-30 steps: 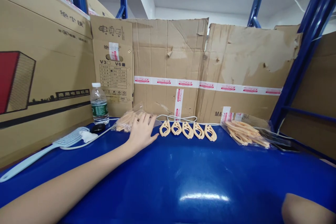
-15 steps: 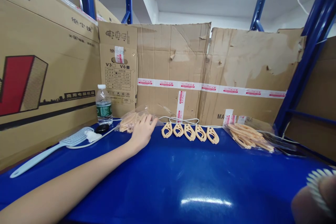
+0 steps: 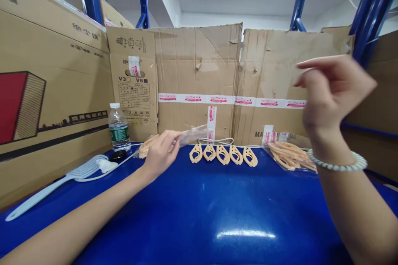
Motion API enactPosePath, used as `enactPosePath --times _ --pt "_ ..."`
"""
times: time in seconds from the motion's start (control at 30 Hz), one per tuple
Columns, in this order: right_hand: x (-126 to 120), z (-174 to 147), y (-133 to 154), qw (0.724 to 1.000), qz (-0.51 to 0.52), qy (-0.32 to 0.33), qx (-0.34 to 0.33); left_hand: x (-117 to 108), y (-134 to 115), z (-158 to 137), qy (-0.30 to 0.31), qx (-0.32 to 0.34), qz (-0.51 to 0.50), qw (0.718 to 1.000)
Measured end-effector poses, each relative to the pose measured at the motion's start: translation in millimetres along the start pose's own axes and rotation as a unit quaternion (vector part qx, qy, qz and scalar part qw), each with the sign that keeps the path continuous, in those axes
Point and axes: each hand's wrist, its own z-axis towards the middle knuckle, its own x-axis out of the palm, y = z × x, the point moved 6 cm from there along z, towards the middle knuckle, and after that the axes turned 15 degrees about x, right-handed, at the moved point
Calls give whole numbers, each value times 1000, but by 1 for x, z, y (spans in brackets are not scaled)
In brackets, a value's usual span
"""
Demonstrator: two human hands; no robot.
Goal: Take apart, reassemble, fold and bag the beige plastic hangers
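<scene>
My left hand (image 3: 162, 152) is closed on a clear plastic bag (image 3: 194, 133), whose loose end stretches out to the right. Inside and behind that hand lie beige folding hangers (image 3: 147, 146), partly hidden by the fingers. My right hand (image 3: 334, 91) is raised at the right in front of the cardboard, slightly blurred, holding nothing; its index finger and thumb are apart and the others bend inward. A pale beaded bracelet (image 3: 338, 167) circles the right wrist. Several folded beige hangers (image 3: 223, 155) stand in a row along the back of the blue table (image 3: 199, 211).
At the back right lies another bag of beige hangers (image 3: 287, 155). On the left are a water bottle (image 3: 119, 128), a black round lid (image 3: 118, 156), a white tissue (image 3: 106, 165) and a pale blue hairbrush (image 3: 81, 169). Cardboard sheets (image 3: 199, 70) wall the back; a white cable (image 3: 217, 139) runs behind the row.
My right hand has risen from the lower right corner into full view. My left hand has gone from lying on the bag to gripping it, lifting its loose end. The view has shifted slightly.
</scene>
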Motion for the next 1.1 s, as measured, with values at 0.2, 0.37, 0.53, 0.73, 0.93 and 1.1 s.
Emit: enactPosePath --times 0.2,0.37,0.53,0.73,0.93,1.1 --pt "64 -25 -22 896 -113 427 47 4 -78 -7 -30 249 -214 944" --pt "101 -64 -29 825 -110 552 50 13 -96 -10 21 241 -307 920" --pt "139 -117 -44 768 -124 628 32 11 -92 -7 36 203 -339 918" --pt "160 -158 -77 728 -128 670 76 5 -104 -6 23 243 -352 904" --pt "164 -163 -89 683 -79 714 128 1 -103 -3 9 254 -326 911" --pt "147 -136 -108 655 -44 734 176 5 -87 -5 -13 174 -284 943"
